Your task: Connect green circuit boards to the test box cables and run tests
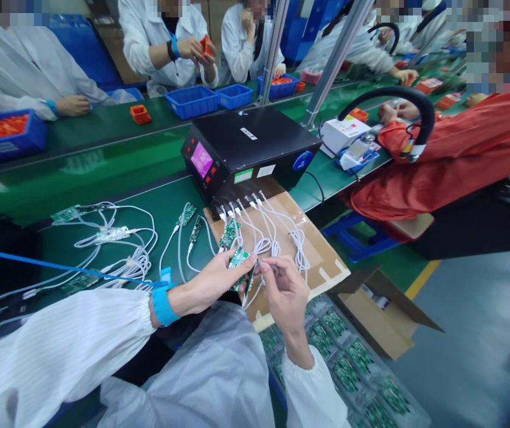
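My left hand [214, 276], with a blue wrist strap [164, 304] at its cuff, grips a green circuit board [239, 259] between thumb and fingers. Close beside it, my right hand [285, 288] is closed in a pinch at the board's right edge, where a small cable end seems to sit; the fingers mostly hide it. A second board stands on edge just under the held one. Behind my hands, another circuit board [229, 233] hangs on white cables [261, 244] that run from the black box [250, 142] with a lit pink screen [201, 159].
Cabled boards and a tangle of white cables [130, 264] lie on the green bench at left. A cardboard sheet [321, 261] lies under my hands. Trays of boards [348, 362] and an open carton [377, 309] sit low at right. Co-workers handle orange parts across the line.
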Demonstrator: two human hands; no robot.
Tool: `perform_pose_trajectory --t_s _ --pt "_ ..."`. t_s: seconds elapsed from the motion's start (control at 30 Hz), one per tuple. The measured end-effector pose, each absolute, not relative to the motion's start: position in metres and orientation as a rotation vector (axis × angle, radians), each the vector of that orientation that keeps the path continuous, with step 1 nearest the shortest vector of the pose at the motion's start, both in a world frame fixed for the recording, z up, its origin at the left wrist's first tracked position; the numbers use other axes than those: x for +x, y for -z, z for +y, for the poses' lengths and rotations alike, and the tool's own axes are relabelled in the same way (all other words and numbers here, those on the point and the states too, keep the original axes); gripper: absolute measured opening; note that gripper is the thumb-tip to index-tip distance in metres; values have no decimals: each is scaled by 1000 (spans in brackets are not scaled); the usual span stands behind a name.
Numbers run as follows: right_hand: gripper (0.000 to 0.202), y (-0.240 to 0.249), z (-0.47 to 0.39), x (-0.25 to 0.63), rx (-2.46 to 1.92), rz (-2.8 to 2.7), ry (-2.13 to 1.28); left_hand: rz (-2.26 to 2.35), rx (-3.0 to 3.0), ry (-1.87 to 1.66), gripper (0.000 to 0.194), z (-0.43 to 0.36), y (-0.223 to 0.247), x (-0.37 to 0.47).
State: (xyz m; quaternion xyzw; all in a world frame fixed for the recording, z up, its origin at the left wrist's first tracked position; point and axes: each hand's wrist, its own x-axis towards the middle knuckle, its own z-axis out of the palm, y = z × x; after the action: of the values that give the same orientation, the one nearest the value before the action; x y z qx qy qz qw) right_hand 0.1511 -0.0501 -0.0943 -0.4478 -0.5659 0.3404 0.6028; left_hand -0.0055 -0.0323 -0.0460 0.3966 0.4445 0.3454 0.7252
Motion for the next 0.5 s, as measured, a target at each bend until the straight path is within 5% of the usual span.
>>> perform_pose_trajectory --t_s 0.5 --pt "10 94 -57 148 -1060 -1300 -713 944 807 -789 56 -41 49 5"
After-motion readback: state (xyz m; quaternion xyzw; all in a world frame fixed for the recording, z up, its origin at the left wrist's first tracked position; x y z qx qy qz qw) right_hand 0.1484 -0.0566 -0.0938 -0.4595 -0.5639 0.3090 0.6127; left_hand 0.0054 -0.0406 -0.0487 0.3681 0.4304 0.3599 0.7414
